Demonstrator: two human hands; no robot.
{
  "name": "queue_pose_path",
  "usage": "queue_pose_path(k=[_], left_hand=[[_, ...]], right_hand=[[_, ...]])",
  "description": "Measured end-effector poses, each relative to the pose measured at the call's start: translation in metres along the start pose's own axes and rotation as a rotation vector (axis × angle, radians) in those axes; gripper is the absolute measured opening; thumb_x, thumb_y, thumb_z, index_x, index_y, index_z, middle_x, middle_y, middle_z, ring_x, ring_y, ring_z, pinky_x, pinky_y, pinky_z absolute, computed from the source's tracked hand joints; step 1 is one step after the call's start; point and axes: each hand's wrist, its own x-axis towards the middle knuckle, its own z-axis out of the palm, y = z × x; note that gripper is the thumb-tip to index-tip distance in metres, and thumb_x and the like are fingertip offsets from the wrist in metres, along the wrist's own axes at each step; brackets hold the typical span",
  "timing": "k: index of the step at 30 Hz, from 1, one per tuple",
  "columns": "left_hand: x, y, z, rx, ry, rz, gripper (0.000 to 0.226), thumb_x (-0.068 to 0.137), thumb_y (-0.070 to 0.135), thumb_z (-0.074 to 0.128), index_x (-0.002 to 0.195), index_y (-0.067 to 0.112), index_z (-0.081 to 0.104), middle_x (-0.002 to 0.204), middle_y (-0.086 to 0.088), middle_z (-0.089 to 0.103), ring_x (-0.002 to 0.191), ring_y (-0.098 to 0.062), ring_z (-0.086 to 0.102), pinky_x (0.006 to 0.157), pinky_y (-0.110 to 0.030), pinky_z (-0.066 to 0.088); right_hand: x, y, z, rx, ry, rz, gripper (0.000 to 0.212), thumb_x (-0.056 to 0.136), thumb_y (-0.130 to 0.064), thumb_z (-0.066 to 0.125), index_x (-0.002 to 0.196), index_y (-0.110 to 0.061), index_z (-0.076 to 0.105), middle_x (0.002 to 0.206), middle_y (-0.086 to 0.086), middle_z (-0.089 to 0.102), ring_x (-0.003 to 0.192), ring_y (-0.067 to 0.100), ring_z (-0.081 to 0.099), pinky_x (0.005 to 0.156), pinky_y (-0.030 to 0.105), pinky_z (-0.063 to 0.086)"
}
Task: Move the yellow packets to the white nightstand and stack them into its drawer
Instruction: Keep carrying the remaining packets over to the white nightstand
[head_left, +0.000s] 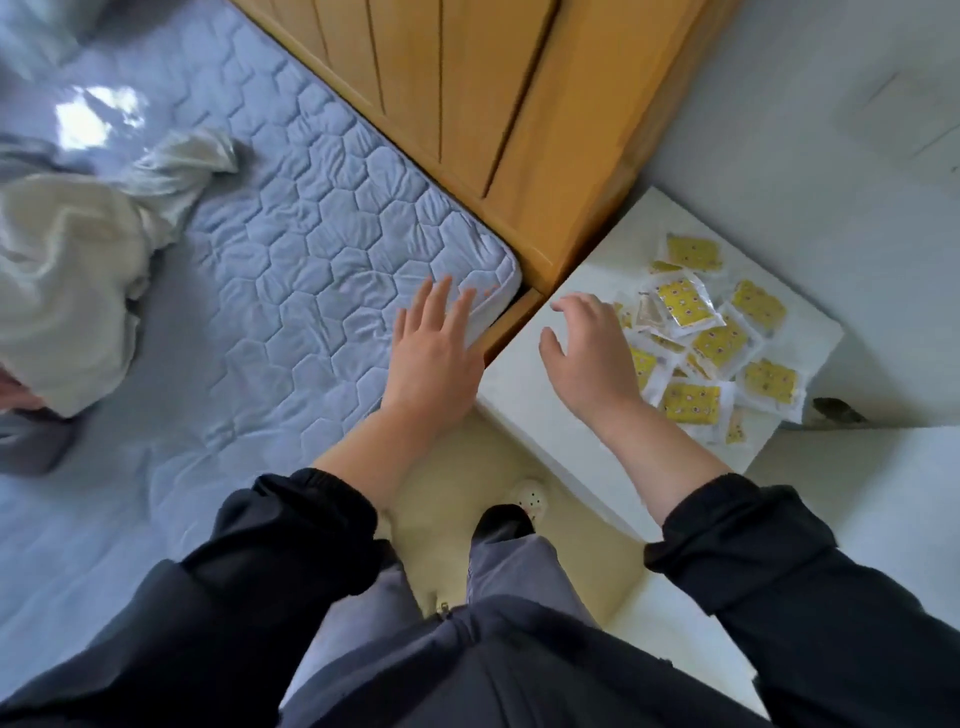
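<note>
Several yellow packets (719, 343) in clear wrappers lie in a loose pile on top of the white nightstand (524, 395), toward its right side. My right hand (592, 358) hovers over the nightstand just left of the pile, fingers loosely curled, holding nothing. My left hand (434, 343) is spread with straight fingers over the corner of the bed's mattress (291, 249), empty. No open drawer shows from this angle.
A wooden headboard (467, 88) stands behind the mattress and beside the nightstand. A crumpled white cloth (78, 270) lies on the bed at left. My feet stand on the pale floor (457, 478) between bed and nightstand.
</note>
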Motion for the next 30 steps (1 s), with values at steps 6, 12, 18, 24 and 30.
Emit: queue_pose_path(k=[6,12,18,24,30], left_hand=[[-0.079,-0.083,-0.067,0.098,0.180,-0.155,0.067,0.095,0.040,0.044,0.153,0.020,0.016,0.161,-0.009,0.005,0.148,-0.029,-0.004,0.116,-0.053,0.001],[-0.185,-0.201,-0.137,0.196,0.318,-0.270,0.072,0.091,0.053,0.030,0.154,0.024,0.010,0.161,-0.009,0.000,0.148,-0.031,-0.007,0.115,-0.056,0.001],[-0.279,-0.327,-0.207,0.231,0.444,-0.385,0.073,0.091,0.054,0.032,0.154,0.027,0.006,0.162,-0.006,-0.006,0.147,-0.028,-0.011,0.113,-0.054,-0.007],[-0.345,-0.407,-0.261,0.256,0.571,-0.537,0.077,0.091,0.050,0.048,0.153,0.026,0.010,0.162,-0.007,-0.002,0.147,-0.029,-0.010,0.113,-0.055,-0.007],[-0.395,-0.457,-0.288,0.305,0.654,-0.722,0.075,0.089,0.052,0.037,0.153,0.024,0.012,0.161,-0.009,-0.001,0.147,-0.032,-0.006,0.112,-0.060,-0.001]], right_hand=[[-0.020,-0.121,0.036,-0.120,-0.037,-0.361,0.060,0.093,-0.042,0.034,0.129,0.002,0.052,0.138,0.024,0.046,0.127,0.038,0.044,0.104,0.047,0.036],[-0.069,-0.277,0.104,-0.186,-0.022,-0.574,0.067,0.093,-0.048,0.029,0.141,-0.002,0.038,0.151,0.021,0.029,0.139,0.037,0.029,0.110,0.055,0.026],[-0.130,-0.436,0.182,-0.212,0.086,-0.710,0.067,0.094,-0.048,0.030,0.145,-0.005,0.033,0.155,0.019,0.022,0.143,0.036,0.021,0.111,0.060,0.018],[-0.160,-0.545,0.227,-0.257,0.089,-0.851,0.066,0.093,-0.048,0.032,0.145,-0.006,0.033,0.155,0.019,0.022,0.143,0.037,0.019,0.109,0.064,0.015],[-0.173,-0.636,0.255,-0.206,0.107,-1.034,0.065,0.092,-0.049,0.034,0.142,-0.007,0.038,0.155,0.017,0.025,0.142,0.035,0.022,0.111,0.061,0.012]])
